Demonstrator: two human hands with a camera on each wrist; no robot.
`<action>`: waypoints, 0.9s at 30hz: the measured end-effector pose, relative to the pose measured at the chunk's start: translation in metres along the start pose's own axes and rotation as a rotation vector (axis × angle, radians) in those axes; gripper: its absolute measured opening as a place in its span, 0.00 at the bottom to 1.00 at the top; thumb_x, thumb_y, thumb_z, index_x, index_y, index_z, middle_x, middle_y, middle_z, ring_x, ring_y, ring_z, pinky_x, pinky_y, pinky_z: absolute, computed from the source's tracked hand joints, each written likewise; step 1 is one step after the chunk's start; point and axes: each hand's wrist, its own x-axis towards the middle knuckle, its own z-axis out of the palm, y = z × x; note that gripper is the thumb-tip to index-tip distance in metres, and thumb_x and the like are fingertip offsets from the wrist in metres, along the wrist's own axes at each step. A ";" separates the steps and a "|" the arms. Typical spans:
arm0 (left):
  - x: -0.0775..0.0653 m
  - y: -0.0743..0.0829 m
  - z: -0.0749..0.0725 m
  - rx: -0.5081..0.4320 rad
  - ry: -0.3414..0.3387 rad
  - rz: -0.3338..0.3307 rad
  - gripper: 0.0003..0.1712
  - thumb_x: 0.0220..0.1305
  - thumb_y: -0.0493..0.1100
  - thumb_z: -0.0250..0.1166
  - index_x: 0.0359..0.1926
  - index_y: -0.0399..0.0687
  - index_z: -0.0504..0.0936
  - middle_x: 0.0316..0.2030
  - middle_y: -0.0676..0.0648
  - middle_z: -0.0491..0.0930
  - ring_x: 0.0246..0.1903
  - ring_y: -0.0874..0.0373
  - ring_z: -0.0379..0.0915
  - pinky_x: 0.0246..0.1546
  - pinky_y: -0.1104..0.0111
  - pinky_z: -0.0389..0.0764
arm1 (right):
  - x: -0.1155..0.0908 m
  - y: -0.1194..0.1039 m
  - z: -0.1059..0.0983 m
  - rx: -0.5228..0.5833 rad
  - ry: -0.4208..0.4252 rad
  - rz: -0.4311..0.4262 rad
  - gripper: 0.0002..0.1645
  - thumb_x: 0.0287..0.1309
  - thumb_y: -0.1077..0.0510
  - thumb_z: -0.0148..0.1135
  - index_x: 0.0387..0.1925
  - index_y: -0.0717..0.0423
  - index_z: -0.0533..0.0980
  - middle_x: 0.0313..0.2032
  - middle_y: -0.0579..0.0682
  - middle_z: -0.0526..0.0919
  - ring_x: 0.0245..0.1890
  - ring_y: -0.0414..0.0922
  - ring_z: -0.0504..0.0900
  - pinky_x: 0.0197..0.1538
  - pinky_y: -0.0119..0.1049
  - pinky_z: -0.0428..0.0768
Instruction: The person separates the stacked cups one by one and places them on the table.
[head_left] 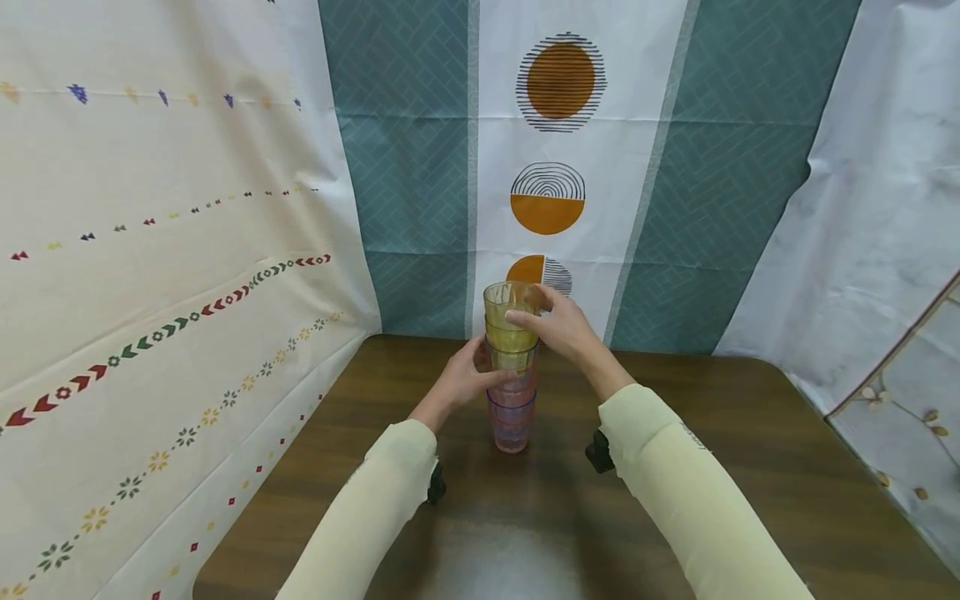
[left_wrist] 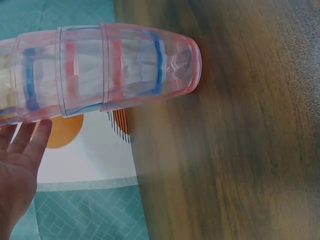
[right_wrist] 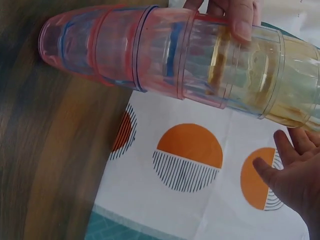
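A tall upright stack of clear plastic cups (head_left: 512,425) stands on the table, pink and blue-rimmed below and yellow above. My left hand (head_left: 467,375) grips the stack around its middle, thumb across the front and fingers at the side. Seen from the right wrist, that left thumb (right_wrist: 241,22) presses on the cups where pink gives way to yellow. Up at the top yellow cup (head_left: 504,300), my right hand (head_left: 562,323) is close around the right side, its fingers (right_wrist: 282,147) spread and fairly straight, with the fingertips right at the cup's side.
The brown wooden table (head_left: 675,467) spreads out to both sides of the stack. Behind it hangs a teal and white curtain (head_left: 420,183) with orange circles. A patterned cream cloth (head_left: 187,333) borders the left, and a pale marbled cloth (head_left: 855,292) the right.
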 end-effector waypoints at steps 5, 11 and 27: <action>0.001 0.000 0.000 0.008 -0.003 -0.016 0.47 0.54 0.60 0.75 0.71 0.58 0.64 0.59 0.52 0.75 0.58 0.53 0.71 0.58 0.52 0.74 | 0.000 0.002 0.000 0.054 0.024 -0.004 0.51 0.60 0.30 0.60 0.75 0.53 0.58 0.70 0.56 0.66 0.70 0.55 0.62 0.68 0.56 0.65; 0.001 0.001 -0.001 -0.013 0.002 -0.016 0.47 0.53 0.58 0.76 0.71 0.56 0.65 0.59 0.51 0.75 0.58 0.52 0.71 0.58 0.52 0.74 | -0.001 -0.007 -0.007 0.186 0.082 -0.001 0.51 0.59 0.30 0.62 0.74 0.54 0.59 0.67 0.55 0.70 0.67 0.53 0.68 0.68 0.52 0.67; 0.002 0.001 0.002 0.000 0.018 -0.026 0.48 0.54 0.57 0.76 0.72 0.56 0.64 0.60 0.49 0.74 0.60 0.50 0.70 0.58 0.51 0.75 | -0.008 -0.001 -0.063 0.345 0.226 0.001 0.50 0.62 0.36 0.62 0.76 0.53 0.54 0.70 0.54 0.65 0.68 0.48 0.64 0.65 0.46 0.69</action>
